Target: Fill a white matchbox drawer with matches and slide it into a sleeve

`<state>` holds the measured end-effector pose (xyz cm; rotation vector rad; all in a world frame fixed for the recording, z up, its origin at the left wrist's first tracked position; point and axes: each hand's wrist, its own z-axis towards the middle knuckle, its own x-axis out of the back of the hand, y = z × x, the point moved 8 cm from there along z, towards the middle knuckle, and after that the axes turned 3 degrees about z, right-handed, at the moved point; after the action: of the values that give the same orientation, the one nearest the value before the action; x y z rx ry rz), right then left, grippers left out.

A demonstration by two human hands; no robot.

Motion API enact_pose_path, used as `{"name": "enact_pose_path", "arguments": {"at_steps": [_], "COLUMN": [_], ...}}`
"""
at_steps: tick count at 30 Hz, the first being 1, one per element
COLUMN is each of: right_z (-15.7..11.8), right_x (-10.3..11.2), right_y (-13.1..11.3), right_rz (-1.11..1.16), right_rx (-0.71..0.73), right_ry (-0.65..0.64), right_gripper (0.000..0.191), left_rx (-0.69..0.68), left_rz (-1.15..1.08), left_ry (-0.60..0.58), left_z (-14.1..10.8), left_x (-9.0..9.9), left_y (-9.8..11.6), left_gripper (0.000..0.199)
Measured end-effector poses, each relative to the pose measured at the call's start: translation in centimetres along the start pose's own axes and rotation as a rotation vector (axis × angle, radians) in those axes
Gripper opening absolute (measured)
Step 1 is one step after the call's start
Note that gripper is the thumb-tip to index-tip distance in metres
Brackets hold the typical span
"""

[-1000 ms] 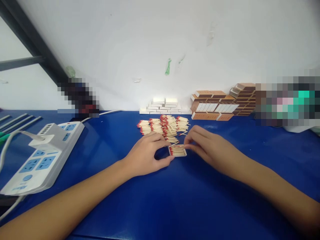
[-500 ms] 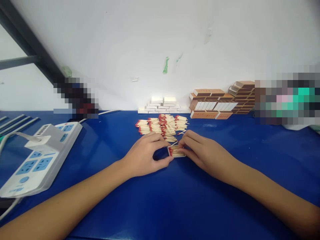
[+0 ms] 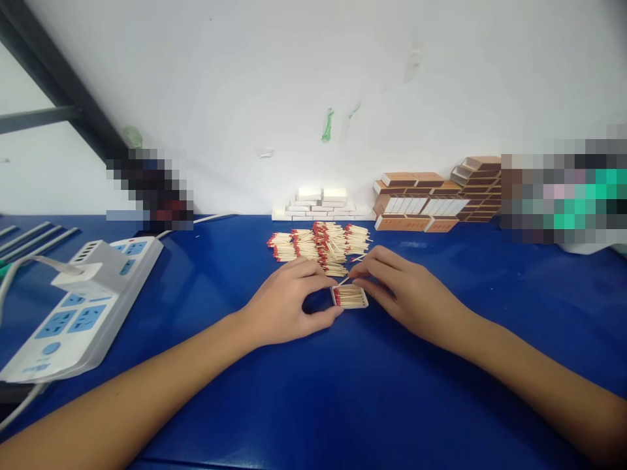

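A small white matchbox tray lies on the blue table, filled with red-headed matches. My left hand grips the tray's left end between thumb and forefinger. At the tray's upper right edge, my right hand has its fingers pinched together near a loose match that lies slanted along the top edge; what the fingertips hold is too small to make out. Just behind both hands is a heap of red-tipped matches.
Stacked white trays stand against the wall, with brown matchbox sleeves and boxes to their right. A white power strip with a plug and cables occupies the left side of the blue table.
My right hand has drawn up and right off the tray, uncovering its matches. My left hand keeps its grip on the tray. The whole view has shifted slightly.
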<state>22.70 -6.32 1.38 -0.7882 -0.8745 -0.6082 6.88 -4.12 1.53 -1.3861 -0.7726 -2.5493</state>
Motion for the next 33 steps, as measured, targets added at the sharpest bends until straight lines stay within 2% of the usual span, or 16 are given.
{"name": "enact_pose_path", "arguments": {"at_steps": [5, 11, 17, 20, 26, 30, 33], "right_z": [0.2, 0.5, 0.5, 0.6, 0.5, 0.4, 0.4], "right_x": [-0.9, -0.9, -1.3, -0.7, 0.3, 0.2, 0.7], "right_y": [0.8, 0.7, 0.8, 0.8, 0.7, 0.0, -1.0], "right_rz": [0.084, 0.059, -0.166, -0.175, 0.015, 0.057, 0.117], "right_rx": [0.019, 0.052, 0.044, 0.025, -0.069, -0.068, -0.020], "right_ry": [-0.061, -0.067, -0.129, -0.078, 0.014, 0.019, 0.071], "right_gripper": [0.031, 0.023, 0.018, 0.014, 0.007, 0.033, 0.031], "left_rx": [0.005, -0.011, -0.017, -0.011, 0.009, 0.002, 0.001], "left_rz": [-0.011, -0.039, -0.030, -0.021, 0.010, 0.008, 0.007], "left_ry": [-0.009, -0.026, -0.019, -0.005, 0.008, 0.015, 0.024], "left_z": [0.1, 0.0, 0.0, -0.1, -0.1, -0.1, -0.1], "left_x": [0.0, -0.1, 0.0, 0.0, 0.1, 0.1, 0.2], "left_y": [0.1, 0.2, 0.2, 0.1, -0.2, -0.1, 0.0], "left_gripper": [0.025, 0.025, 0.025, 0.025, 0.023, 0.022, 0.022]}}
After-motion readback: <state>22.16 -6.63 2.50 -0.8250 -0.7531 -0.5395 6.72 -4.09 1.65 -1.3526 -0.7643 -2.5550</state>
